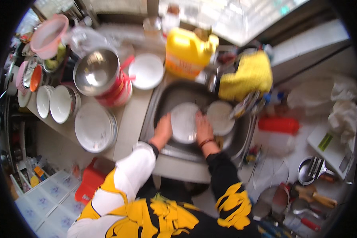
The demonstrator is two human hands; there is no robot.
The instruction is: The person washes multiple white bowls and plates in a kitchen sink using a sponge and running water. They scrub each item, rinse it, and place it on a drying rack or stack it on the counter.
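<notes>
Both hands are in a stainless steel sink (178, 87). My left hand (163, 128) grips the left edge of a white plate (184, 122), and my right hand (203, 128) grips its right edge. Right of the plate, a smaller round white dish (220, 117) lies in the basin. A yellow cloth (250, 76) hangs at the faucet, behind the sink's right side. The fingertips are somewhat blurred.
A yellow plastic jug (186, 53) stands behind the sink. Left are a white plate (145, 71), a steel bowl (96, 73) on a red container, stacked plates (93, 128) and bowls (61, 104). Utensils and a red bottle (278, 125) lie right.
</notes>
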